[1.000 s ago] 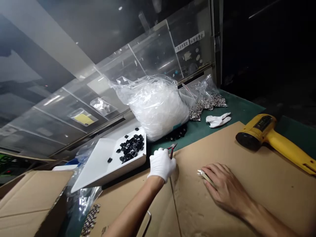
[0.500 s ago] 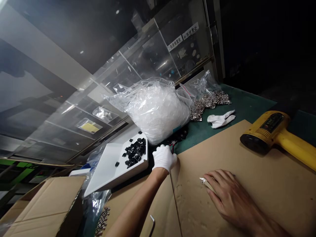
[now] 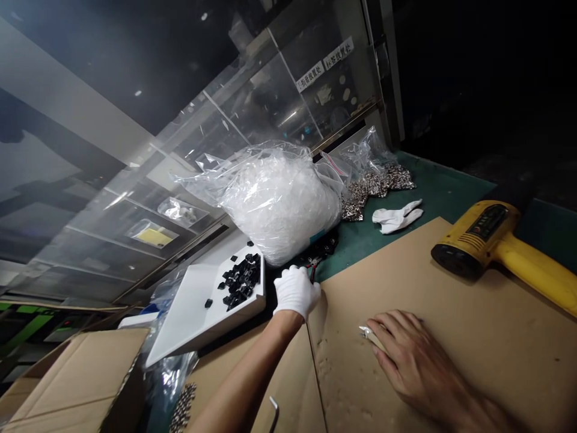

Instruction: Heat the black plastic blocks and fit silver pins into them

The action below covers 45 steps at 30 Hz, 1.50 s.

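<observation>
Left hand (image 3: 296,294), in a white cotton glove, is closed around small red-handled pliers (image 3: 312,273), its forearm angling up from the lower edge of the view. Right hand (image 3: 412,355), bare, lies palm down on a cardboard sheet (image 3: 469,313), fingers slightly spread over a small pale tool (image 3: 373,338) with a metal tip; whether they grip it cannot be told. Just left of the gloved hand sits a white tray (image 3: 189,319) holding black square parts (image 3: 241,279). Beyond are a bulging clear bag (image 3: 279,204) of white plastic pieces, a bag of silver metal parts (image 3: 374,187), spare white gloves (image 3: 396,218) on a green mat (image 3: 444,186), and a yellow heat gun (image 3: 478,240).
</observation>
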### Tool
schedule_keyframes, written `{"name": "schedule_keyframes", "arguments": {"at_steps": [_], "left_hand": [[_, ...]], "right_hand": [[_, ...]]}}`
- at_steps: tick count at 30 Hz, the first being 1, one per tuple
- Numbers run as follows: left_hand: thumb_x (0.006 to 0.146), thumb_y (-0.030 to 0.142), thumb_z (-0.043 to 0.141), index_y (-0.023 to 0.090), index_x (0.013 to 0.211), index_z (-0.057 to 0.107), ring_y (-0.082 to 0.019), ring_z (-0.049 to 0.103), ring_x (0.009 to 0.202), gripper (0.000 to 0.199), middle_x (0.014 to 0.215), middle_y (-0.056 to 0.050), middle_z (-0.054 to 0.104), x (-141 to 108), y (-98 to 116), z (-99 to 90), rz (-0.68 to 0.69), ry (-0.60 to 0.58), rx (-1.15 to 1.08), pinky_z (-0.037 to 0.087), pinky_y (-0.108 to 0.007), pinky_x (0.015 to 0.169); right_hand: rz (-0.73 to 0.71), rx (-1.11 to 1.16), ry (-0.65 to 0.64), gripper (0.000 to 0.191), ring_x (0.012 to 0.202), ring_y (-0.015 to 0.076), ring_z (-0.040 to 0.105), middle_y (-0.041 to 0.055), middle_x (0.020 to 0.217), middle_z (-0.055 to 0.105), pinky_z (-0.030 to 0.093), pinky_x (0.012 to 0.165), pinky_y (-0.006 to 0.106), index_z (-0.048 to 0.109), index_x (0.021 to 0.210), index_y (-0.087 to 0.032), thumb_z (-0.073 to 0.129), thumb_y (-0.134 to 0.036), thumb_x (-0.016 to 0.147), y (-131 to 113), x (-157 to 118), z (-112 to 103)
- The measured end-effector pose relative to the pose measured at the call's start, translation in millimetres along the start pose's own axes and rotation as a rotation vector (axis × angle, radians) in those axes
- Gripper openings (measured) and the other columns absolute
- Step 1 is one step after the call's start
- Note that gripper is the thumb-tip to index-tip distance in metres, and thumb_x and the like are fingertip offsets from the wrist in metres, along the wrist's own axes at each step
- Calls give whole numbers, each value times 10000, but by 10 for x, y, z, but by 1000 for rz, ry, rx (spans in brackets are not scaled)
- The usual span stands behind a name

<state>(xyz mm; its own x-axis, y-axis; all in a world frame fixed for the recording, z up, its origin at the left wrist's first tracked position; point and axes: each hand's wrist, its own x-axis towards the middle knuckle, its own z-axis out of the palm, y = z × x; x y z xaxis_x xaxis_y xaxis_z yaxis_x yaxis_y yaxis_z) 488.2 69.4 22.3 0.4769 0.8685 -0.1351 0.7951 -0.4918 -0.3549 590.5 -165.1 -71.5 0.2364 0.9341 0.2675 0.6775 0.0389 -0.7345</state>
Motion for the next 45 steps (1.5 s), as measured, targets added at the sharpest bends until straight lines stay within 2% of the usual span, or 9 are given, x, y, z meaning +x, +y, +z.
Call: {"name": "schedule_keyframes", "arguments": {"at_steps": [15,18,21,27,31,34,37,41,45], "left_hand": [[941,355,607,182,1176,609,-289,747,933,291,1031,-145,764,57,-73,156,-35,1,-362,538,-355,795],[966,368,600,153,1335,528,-270,757,949,433,1050,-150,775,-158,-188,134,-34,41,-518,548,-332,807],[978,396,587,197,1247,616,-228,736,1033,336,1123,-100,771,-523,-402,131,48,71,-656,537,-290,905],[975,504,564,217,1184,670,-221,698,1072,371,1172,-59,751,-1409,-1106,267,21,159,-916,514,-300,974],[980,518,551,201,1192,678,-232,681,1018,403,1113,-75,743,-1931,-1551,496,-85,151,-1122,512,-339,950],[990,567,531,183,1254,641,-207,653,884,478,989,-63,716,-2259,-1746,748,-158,118,-1357,519,-342,877],[973,595,560,158,1232,647,-204,636,857,515,959,-70,698,-2538,-1819,982,-199,81,-1617,526,-348,857],[959,627,568,157,1234,660,-220,648,872,552,1041,-103,694,-2839,-1801,1155,-177,0,-1869,539,-369,855],[970,661,507,151,1268,616,-197,628,791,601,1005,-105,647,-2973,-1681,1239,-69,-123,-2121,545,-371,764]], "right_hand": [[-19,-106,54,337,1038,244,589,33,1138,671,435,929,402,622,1223,-273,600,-146,912,-73,28,-46],[-21,-189,114,347,1063,251,600,59,1161,681,439,960,419,615,1252,-243,579,-132,925,-78,53,-31],[-14,-267,156,332,1120,280,600,97,1198,686,407,1040,484,618,1264,-219,540,-131,953,-10,38,-34],[1,-354,212,335,1317,434,477,236,1394,583,312,1108,644,620,1293,-131,559,-292,1006,83,-93,-32],[-250,-195,-39,288,1162,320,576,183,1242,673,396,1065,513,603,1284,-110,518,-200,1024,-535,-115,300],[-458,-143,-269,187,1070,209,599,52,1191,689,473,968,328,657,1155,-220,579,-199,986,-1233,-81,877],[-559,-185,-369,125,1024,218,590,47,1153,679,488,888,332,675,1088,-232,624,-237,974,-1669,20,1499],[-608,-239,-424,101,942,214,570,54,1027,668,472,828,342,682,969,-214,592,-233,1012,-1736,154,1868],[-633,-309,-441,86,949,211,580,44,1006,660,484,846,364,663,954,-181,600,-192,1010,-1464,280,1681]]}}
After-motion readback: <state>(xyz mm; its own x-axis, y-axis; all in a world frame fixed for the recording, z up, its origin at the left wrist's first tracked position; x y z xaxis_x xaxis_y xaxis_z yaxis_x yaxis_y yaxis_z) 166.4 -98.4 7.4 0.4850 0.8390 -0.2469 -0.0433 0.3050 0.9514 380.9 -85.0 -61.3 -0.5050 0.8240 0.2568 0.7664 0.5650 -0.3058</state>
